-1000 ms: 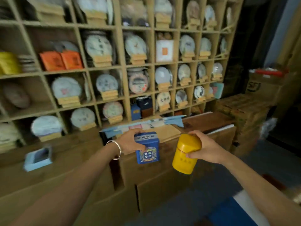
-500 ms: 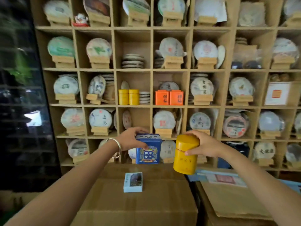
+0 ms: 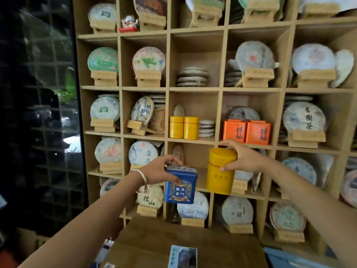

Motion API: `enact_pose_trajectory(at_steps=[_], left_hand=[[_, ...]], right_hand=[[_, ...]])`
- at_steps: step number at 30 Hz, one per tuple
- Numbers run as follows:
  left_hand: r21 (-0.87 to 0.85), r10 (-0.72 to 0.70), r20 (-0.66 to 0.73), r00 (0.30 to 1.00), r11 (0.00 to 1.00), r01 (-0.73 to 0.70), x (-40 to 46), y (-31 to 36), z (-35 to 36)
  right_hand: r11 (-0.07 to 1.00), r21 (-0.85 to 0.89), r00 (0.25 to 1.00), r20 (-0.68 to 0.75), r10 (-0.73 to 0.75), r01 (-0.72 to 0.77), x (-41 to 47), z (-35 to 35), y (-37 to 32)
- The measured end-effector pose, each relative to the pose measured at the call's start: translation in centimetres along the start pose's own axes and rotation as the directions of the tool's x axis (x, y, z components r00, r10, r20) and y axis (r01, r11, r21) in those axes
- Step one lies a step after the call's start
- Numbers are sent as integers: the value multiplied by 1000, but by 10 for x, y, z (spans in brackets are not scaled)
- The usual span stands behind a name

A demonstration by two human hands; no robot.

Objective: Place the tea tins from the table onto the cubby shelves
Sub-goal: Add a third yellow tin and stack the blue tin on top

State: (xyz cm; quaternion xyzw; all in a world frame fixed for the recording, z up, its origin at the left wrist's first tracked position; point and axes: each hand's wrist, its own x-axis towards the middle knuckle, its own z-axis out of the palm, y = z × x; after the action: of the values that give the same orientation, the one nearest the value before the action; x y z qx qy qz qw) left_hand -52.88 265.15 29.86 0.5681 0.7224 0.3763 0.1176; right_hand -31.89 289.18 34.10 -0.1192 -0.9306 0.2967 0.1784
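Observation:
My left hand [image 3: 159, 170] grips a blue square tea tin [image 3: 180, 187] by its top, held upright in front of the wooden cubby shelves [image 3: 168, 88]. My right hand [image 3: 242, 158] grips a yellow round tea tin [image 3: 220, 172] around its lid, level with the cubby below the shelf that carries two yellow tins [image 3: 184, 127]. That cubby holds little besides a tea cake at its back left. Two orange tins [image 3: 246, 132] stand one cubby to the right of the yellow pair.
Most cubbies hold wrapped round tea cakes on wooden stands. A cardboard box [image 3: 173, 240] sits below my hands with a small light-blue packet [image 3: 182, 256] on it. A dark glass wall [image 3: 38, 113] runs along the left.
The view swung from the table to face the shelves squarely and moved closer. Both hands rose with their tins toward the middle cubbies.

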Motion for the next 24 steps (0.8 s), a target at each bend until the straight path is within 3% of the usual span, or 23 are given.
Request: enact_pose_trajectory(at_steps=[10,24], left_hand=[[-155,-11,-80,997,988,-1,116,-47,-16],[-195,46,72,996,980,-31,203,-94,-38]], right_hand=[[981,-186,997,-38,-72,64,165,-64,35],[915,-403,1000,-27,8,-18,266,-87,45]])
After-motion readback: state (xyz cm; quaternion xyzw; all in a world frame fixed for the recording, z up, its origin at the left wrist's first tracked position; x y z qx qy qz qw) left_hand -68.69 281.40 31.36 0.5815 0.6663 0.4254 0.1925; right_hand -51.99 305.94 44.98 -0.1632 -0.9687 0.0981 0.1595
